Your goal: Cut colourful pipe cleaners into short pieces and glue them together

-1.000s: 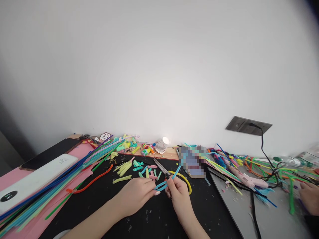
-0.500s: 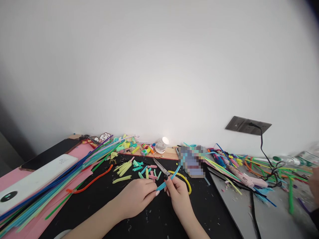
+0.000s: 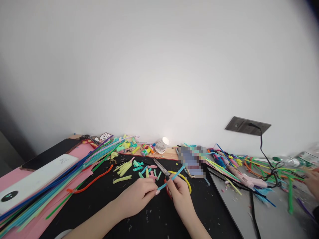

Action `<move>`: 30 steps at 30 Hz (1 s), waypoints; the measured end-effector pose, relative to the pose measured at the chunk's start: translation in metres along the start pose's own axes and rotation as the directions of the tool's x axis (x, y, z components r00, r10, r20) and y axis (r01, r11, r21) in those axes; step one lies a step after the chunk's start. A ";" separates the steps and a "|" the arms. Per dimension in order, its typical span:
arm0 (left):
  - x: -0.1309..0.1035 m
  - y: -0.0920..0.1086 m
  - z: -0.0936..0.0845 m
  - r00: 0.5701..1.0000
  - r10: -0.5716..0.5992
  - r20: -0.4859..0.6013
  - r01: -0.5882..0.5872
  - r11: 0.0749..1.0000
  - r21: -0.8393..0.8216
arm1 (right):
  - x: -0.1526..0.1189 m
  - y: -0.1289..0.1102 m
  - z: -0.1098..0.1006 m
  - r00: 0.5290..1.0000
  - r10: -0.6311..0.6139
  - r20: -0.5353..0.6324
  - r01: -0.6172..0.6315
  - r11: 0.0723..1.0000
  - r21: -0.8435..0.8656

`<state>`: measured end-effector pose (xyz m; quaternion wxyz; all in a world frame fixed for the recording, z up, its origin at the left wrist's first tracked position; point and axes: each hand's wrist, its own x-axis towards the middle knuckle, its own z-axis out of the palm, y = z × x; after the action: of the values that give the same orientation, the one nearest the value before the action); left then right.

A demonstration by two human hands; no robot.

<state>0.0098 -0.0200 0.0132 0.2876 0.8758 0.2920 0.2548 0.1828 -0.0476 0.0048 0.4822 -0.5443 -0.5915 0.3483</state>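
A light blue pipe cleaner [image 3: 178, 172] runs slantwise between my two hands, its free end pointing up and right. My left hand [image 3: 141, 196] is closed, pinching its lower end between thumb and fingers. My right hand [image 3: 179, 193] has its thumb and fingers closed around the middle of it. Just beyond my fingers lies a pair of scissors [image 3: 161, 166], blades pointing away; its handle area is partly covered by my right hand. A yellow curved strip [image 3: 186, 181] arcs beside that hand. Short pipe cleaner pieces [image 3: 124, 168] in yellow-green, teal and pink lie past my left hand.
Long pipe cleaners [image 3: 74, 179] lie in a bundle at left, beside a white device [image 3: 37, 182]. A paper cup [image 3: 161, 145] and a phone [image 3: 193, 167] are at the back. Right are cords, a pink tool [image 3: 245, 179] and another person's hand [image 3: 312, 181].
My right hand has shifted slightly right along the blue pipe cleaner, whose free end now sits lower. A bit of red shows under that hand. My left hand stays nearly still.
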 end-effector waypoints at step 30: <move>0.007 -0.010 0.011 0.939 -0.345 -0.001 0.241 0.660 -0.712 | -0.001 -0.004 0.003 0.994 0.064 -0.089 -0.043 0.974 0.222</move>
<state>0.0179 -0.0129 0.0007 0.6150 0.6220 0.3293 0.3556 0.1789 -0.0490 0.0076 0.5576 -0.5193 -0.5109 0.3980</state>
